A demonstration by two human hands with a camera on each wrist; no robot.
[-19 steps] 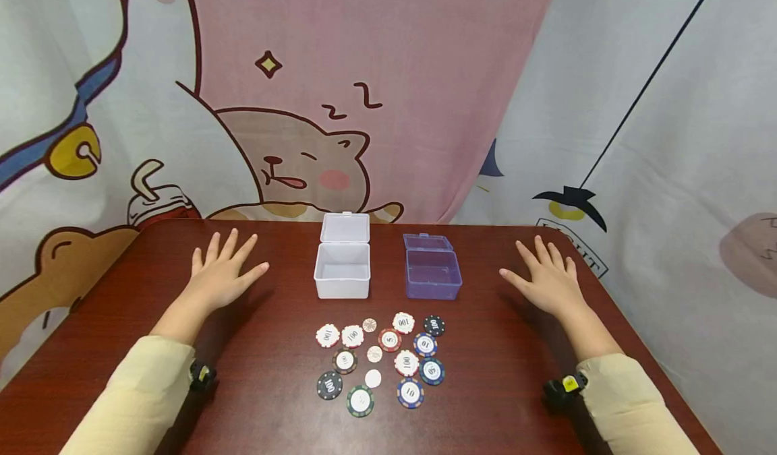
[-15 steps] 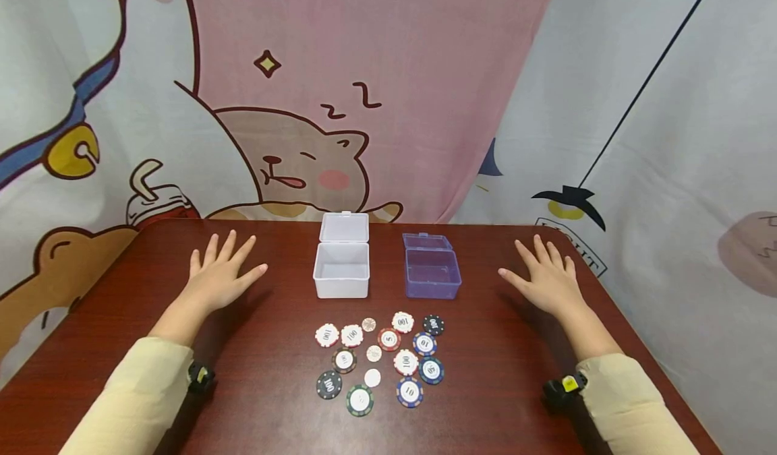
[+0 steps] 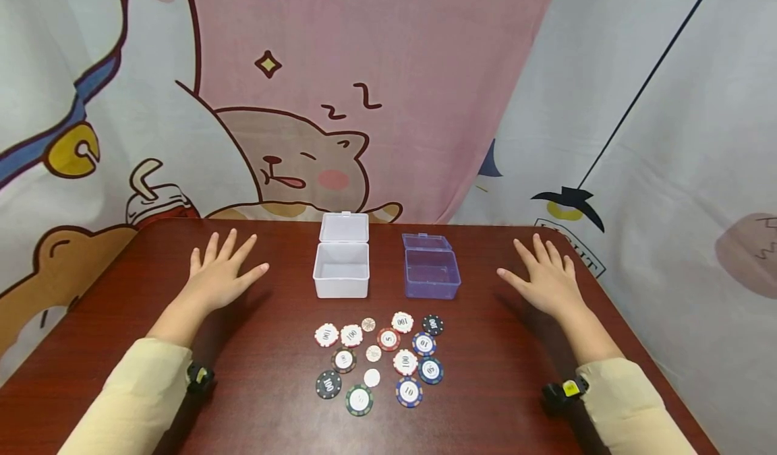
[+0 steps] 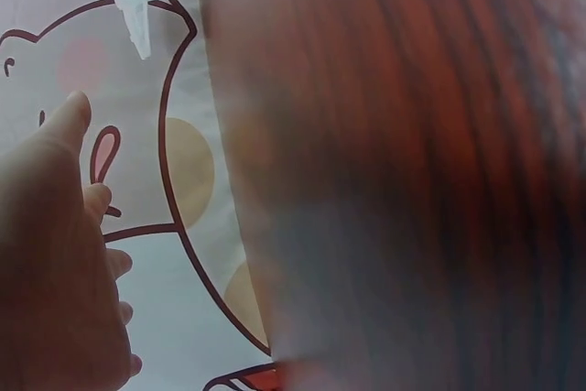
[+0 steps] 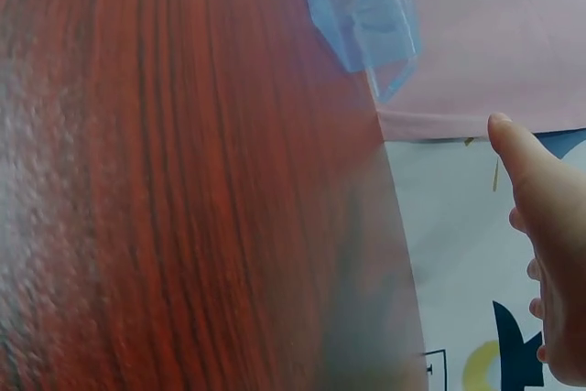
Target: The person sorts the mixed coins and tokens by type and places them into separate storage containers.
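Observation:
My left hand hovers over the left part of the table with its fingers spread and nothing in it. On the other side my right hand is held the same way, fingers apart. Between them stand a white plastic box and a translucent purple box, both with lids raised at the back and no contents showing. Nearer to me lie several poker chips, among them a red one, a green one and a black one. A few smaller pale discs lie among the chips.
The dark red wooden table ends at a cartoon-printed curtain right behind the boxes. A black wrist device sits on the left wrist and another wrist device on the right.

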